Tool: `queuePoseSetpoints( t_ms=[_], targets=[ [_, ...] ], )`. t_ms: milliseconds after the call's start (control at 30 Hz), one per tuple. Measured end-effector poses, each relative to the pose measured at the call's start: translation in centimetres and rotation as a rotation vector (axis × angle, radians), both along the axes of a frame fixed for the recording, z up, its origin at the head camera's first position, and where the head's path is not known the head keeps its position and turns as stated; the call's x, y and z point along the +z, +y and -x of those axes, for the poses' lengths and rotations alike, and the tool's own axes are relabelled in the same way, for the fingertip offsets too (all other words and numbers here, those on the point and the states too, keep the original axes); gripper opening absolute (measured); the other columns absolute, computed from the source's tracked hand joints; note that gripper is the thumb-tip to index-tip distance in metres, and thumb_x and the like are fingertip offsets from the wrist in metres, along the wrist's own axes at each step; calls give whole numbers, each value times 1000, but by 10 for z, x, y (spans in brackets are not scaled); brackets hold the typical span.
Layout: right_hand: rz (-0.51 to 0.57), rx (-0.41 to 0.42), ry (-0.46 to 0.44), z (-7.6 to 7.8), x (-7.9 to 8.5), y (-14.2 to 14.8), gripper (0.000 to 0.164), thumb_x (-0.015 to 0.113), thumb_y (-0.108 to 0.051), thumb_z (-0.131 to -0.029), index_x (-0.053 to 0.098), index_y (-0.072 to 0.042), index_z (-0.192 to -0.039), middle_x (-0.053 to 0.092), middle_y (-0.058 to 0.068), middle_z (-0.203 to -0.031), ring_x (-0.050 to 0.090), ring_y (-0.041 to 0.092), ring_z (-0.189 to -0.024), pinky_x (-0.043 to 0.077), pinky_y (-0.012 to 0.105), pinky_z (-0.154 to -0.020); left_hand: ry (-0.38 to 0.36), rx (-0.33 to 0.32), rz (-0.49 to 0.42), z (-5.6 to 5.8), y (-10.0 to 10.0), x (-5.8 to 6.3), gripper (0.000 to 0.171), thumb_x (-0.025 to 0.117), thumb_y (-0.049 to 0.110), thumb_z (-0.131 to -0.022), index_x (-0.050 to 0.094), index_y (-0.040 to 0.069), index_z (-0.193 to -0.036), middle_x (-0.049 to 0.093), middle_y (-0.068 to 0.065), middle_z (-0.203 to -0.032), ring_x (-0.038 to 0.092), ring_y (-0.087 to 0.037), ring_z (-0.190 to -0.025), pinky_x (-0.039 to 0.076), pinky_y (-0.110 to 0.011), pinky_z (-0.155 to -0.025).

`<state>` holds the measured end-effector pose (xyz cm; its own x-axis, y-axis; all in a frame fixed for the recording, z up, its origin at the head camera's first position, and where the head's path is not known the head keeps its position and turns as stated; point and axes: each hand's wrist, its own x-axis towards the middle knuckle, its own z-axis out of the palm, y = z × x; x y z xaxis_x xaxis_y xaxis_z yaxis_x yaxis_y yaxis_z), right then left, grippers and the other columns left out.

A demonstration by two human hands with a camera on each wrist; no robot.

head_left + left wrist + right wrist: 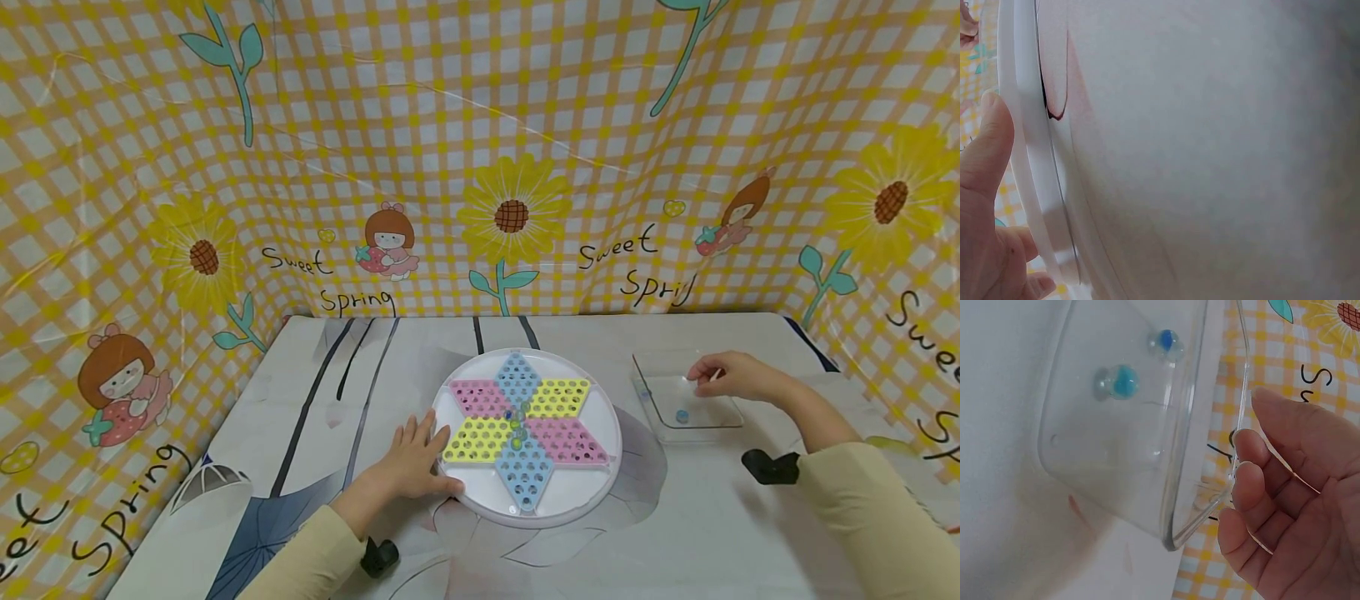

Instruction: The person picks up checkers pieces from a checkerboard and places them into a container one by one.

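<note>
Two hands are in view, well apart, one at each of two objects on one pale surface (675, 542). The left hand (411, 460), fingers and thumb spread, rests at the left edge of one round white game board (573, 483). That board stands mid-surface and bears one six-pointed star: two pink sections (478, 398), two yellow sections (558, 397) and two blue sections (525, 477), all dotted with holes. At least five glass marbles (516, 443) cluster about its centre; they sit too close together for an exact count.

To the right of the board is one clear box (697, 436). Two marbles with blue in them can be made out inside, one a lighter turquoise marble (1124, 382), the other a deeper blue marble (1167, 342). The right hand (731, 375) is over the far right part of the box, its fingers loosely bent, with nothing plainly visible in them.

Two beige sleeves (862, 500) cover the forearms, and one black piece (772, 467) shows near each wrist. Behind hangs one checked cloth (450, 125) with three printed girls.
</note>
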<state>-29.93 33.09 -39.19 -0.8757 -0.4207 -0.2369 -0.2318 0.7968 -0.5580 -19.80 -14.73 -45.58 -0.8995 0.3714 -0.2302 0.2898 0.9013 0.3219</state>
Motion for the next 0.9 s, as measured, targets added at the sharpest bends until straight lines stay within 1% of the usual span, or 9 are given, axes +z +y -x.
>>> queuePoseSetpoints(
  t_ms=[233, 433, 533, 767, 900],
  targets=[
    [8, 6, 38, -3, 7, -9, 36, 64, -21, -85, 57, 6, -106, 55, 3, -87, 47, 13, -79, 43, 25, -66, 0, 2, 5, -2, 1, 3, 92, 62, 57, -77, 28, 3, -143, 7, -24, -151, 4, -49, -135, 9, -58, -108],
    [20, 30, 55, -4, 14, -25, 34, 65, -24, -84, 59, 3, -105, 55, 3, -88, 48, 14, -78, 44, 26, -66, 2, 1, 14, -2, 0, 2, 91, 61, 57, -77, 28, 4, -143, 7, -23, -151, 4, -48, -135, 10, -58, -108],
    [26, 40, 59, -4, 16, -33, 32, 65, -23, -84, 59, 1, -104, 55, 3, -87, 48, 15, -77, 44, 27, -66, 2, 0, 13, -2, 0, 2, 91, 62, 57, -77, 28, 3, -143, 7, -24, -151, 4, -49, -135, 10, -58, -108],
    [50, 78, 89, -6, 18, -57, 27, 64, -16, -85, 60, 2, -104, 56, 3, -86, 49, 15, -75, 45, 26, -64, -1, 0, 17, -2, 0, 3, 91, 61, 57, -77, 28, 3, -143, 7, -23, -151, 5, -49, -135, 10, -58, -108],
    [73, 93, 77, -8, 19, -72, 27, 64, -18, -84, 60, 1, -104, 56, 3, -85, 50, 16, -75, 46, 26, -64, -7, -2, 11, -2, 0, 3, 91, 61, 56, -78, 28, 3, -143, 7, -23, -151, 4, -49, -135, 9, -58, -108]
  ],
)
